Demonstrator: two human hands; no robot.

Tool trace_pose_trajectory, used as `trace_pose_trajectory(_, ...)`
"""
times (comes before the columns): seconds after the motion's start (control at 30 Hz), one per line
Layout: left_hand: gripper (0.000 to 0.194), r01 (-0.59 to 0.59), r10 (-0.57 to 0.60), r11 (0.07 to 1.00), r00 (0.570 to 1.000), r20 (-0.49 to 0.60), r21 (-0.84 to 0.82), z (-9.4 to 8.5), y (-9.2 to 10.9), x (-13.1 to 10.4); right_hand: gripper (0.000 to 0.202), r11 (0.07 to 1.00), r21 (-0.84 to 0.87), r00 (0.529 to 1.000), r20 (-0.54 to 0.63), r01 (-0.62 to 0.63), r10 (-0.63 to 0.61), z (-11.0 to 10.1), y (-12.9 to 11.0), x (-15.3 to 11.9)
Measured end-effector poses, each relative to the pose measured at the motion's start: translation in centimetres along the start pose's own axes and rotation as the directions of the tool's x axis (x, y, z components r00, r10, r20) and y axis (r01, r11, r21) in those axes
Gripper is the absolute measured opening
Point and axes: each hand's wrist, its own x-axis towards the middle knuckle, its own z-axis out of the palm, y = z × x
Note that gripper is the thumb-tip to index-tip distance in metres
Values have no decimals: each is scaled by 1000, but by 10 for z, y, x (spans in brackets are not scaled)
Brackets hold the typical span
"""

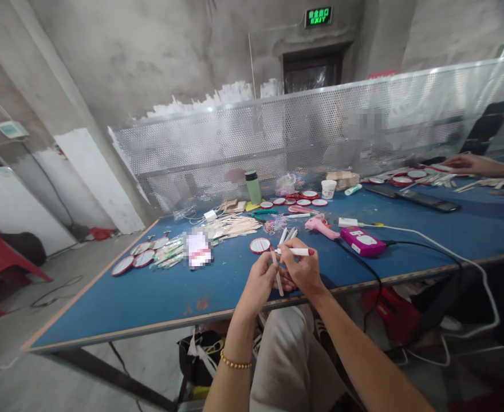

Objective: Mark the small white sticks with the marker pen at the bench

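My left hand (258,284) pinches a thin wooden stick (278,276) that points down toward the front edge of the blue table (149,292). My right hand (302,269) grips a white marker with a red tip (295,251) lying sideways, its fingers touching the stick. Both hands meet just above the table's front edge. A small round red-rimmed mirror (259,245) lies just beyond my left hand, and a few white sticks (288,234) lie beyond my right hand.
A pink glue gun (321,226) and a magenta power strip (362,241) with cables sit to the right. Wooden sticks (235,226), more round mirrors (134,260), a green bottle (253,187) and a white cup (328,189) lie farther back. Another person's hand (471,164) works at far right.
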Motion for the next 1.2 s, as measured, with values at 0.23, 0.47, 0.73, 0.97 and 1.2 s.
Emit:
trace_pose_trajectory(0.23, 38, 4, -4, 1000, 1000, -14, 13, -1, -1, 1, 24, 1000, 0, 1000, 0, -7, 7, 1, 2, -1)
trace_pose_trajectory(0.47, 37, 11, -11, 1000, 1000, -30, 20, 0, 0, 0, 22, 1000, -2, 1000, 12, -3, 3, 2, 3, 0)
trace_pose_trajectory(0.73, 33, -2, 3, 1000, 999, -32, 22, 2, 1, 0, 23, 1000, 1, 1000, 6, -2, 2, 2, 3, 0)
trace_pose_trajectory(0.97, 37, -5, 5, 1000, 1000, -8, 20, 1, 0, 1, 24, 1000, 4, 1000, -7, -6, 6, 2, -1, 0)
trace_pose_trajectory(1.2, 37, 0, 1, 999, 1000, -28, 37, 2, 3, 0, 25, 1000, 23, 1000, 16, -7, 6, 3, 2, 0)
